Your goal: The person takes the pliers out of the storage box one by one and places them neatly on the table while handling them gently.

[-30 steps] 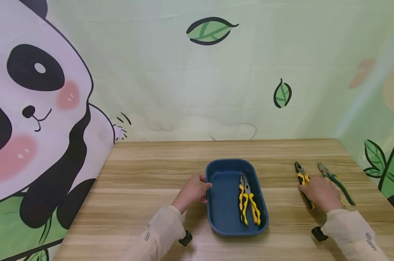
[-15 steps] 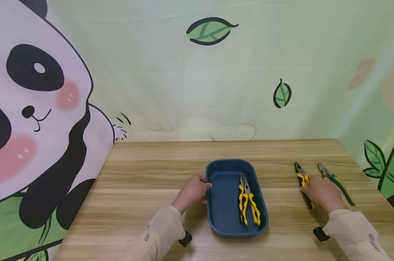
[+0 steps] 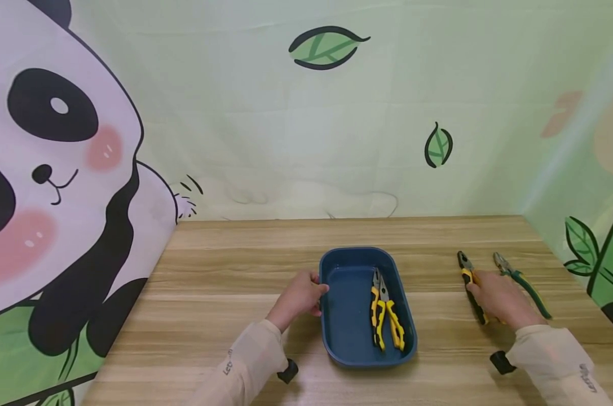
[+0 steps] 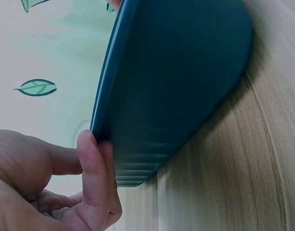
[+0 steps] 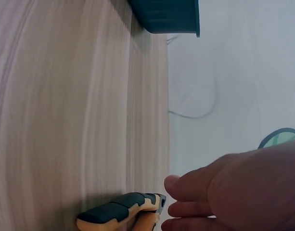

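A deep blue rectangular tray (image 3: 347, 316) stands in the middle of the table. My left hand (image 3: 296, 299) pinches its left rim, thumb over the edge and fingers against the outer wall (image 4: 176, 82). Inside, along the right side, lie yellow-and-black long-nose pliers (image 3: 393, 324) and another yellow-and-black pair of pliers (image 3: 374, 310). My right hand (image 3: 504, 299) is over a yellow-and-black pair of pliers (image 3: 475, 304) lying on the table. It covers part of their handles. In the right wrist view, its fingertips sit close by these pliers (image 5: 111, 211); whether they grip is unclear.
Green-handled pliers (image 3: 526, 287) lie to the right of my right hand, partly covered by it. The wooden table (image 3: 225, 254) ends at a printed cloth backdrop (image 3: 260, 141). Small black blocks (image 3: 287, 371) hang at both sleeves.
My right hand has shifted slightly to the right over the pliers, its thumb drawing in from the black handle. Those pliers stay in place. The left hand and tray have not moved.
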